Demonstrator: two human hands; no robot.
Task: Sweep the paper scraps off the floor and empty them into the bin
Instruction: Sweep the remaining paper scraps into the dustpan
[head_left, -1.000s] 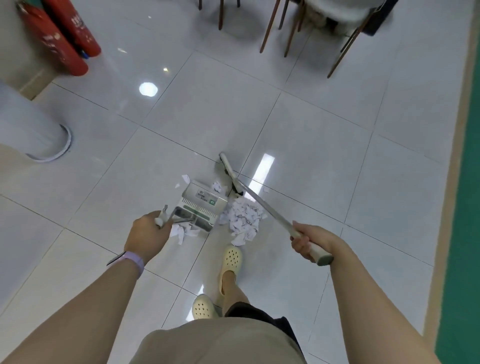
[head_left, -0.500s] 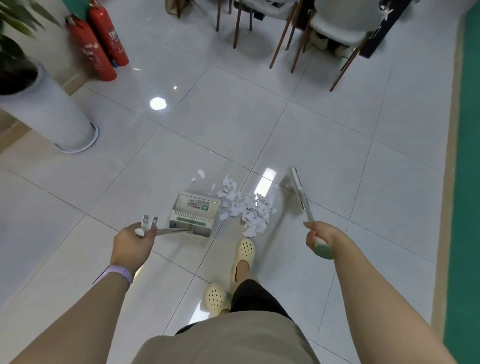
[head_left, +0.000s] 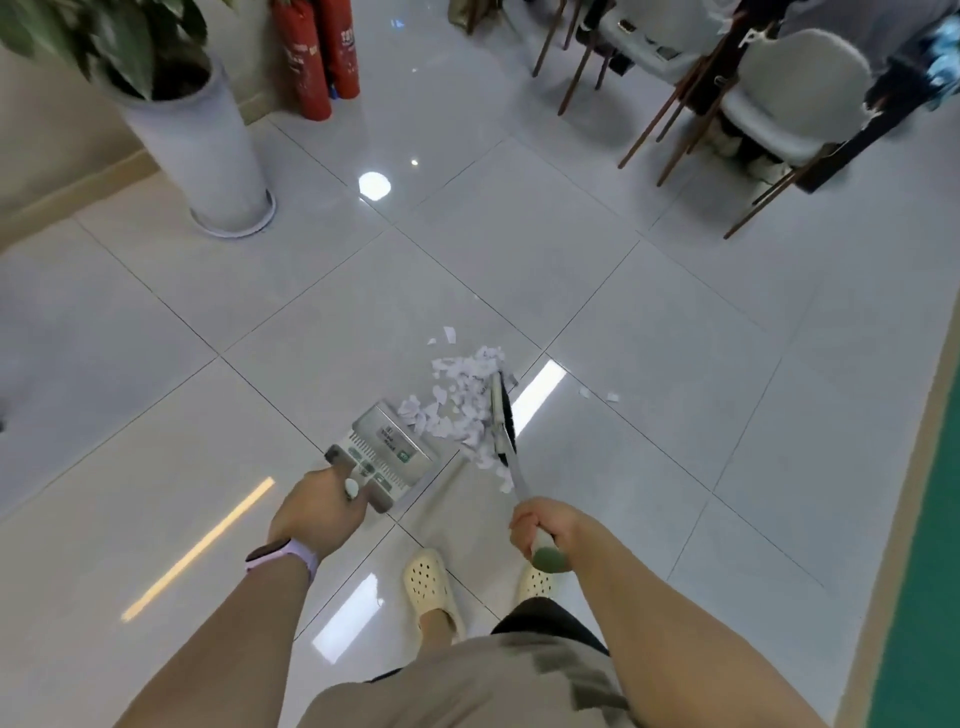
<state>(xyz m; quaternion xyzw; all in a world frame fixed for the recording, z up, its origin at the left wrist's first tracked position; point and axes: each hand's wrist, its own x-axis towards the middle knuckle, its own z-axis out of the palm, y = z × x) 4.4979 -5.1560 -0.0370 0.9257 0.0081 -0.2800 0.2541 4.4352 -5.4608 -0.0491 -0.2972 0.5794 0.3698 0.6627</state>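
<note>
Head view. Paper scraps (head_left: 462, 395): light, loose, liable to scatter; heaped on floor (head_left: 675, 364) between dustpan (head_left: 389, 447) and broom (head_left: 503, 415). My left hand (head_left: 317, 512) grips dustpan handle; my right hand (head_left: 545, 525) grips broom handle. Handle by tools only, with low, gentle strokes.

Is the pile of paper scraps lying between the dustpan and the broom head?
Yes, the paper scraps lie between the dustpan and the broom head.

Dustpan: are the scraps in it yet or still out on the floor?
Mostly out: the paper scraps lie on the floor between the dustpan mouth and the broom.
</note>
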